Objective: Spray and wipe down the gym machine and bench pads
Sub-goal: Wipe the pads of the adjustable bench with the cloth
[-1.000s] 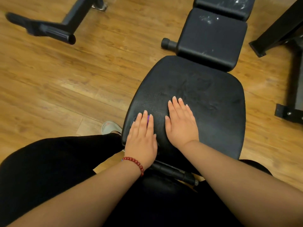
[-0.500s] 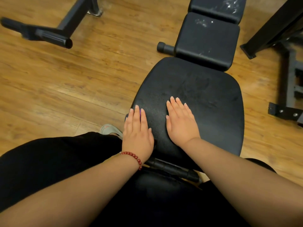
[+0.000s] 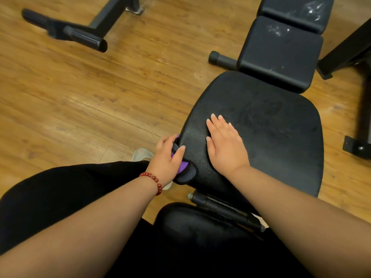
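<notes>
A wide black seat pad (image 3: pixel 271 127) of a gym bench fills the middle right of the head view. My right hand (image 3: pixel 224 143) lies flat on its near left part, fingers straight. At the pad's left edge my left hand (image 3: pixel 167 157), with a red bead bracelet on the wrist, grips a purple and dark cloth (image 3: pixel 183 170) against the pad's side. Beyond the seat lie two smaller black pads (image 3: pixel 279 53) with white smears on them. A rounded black pad (image 3: pixel 196 223) sits close below the seat.
The floor (image 3: pixel 90 101) is wood planks. A black machine foot with a tube end (image 3: pixel 80 35) lies at the upper left. Black frame parts (image 3: pixel 357 57) stand at the right edge. A metal bar (image 3: pixel 224 209) runs under the seat. My grey shoe (image 3: pixel 141 154) shows beside my left knee.
My left hand slid off the top of the seat pad to its left edge and now curls round the purple cloth. My right hand stays flat on the pad.
</notes>
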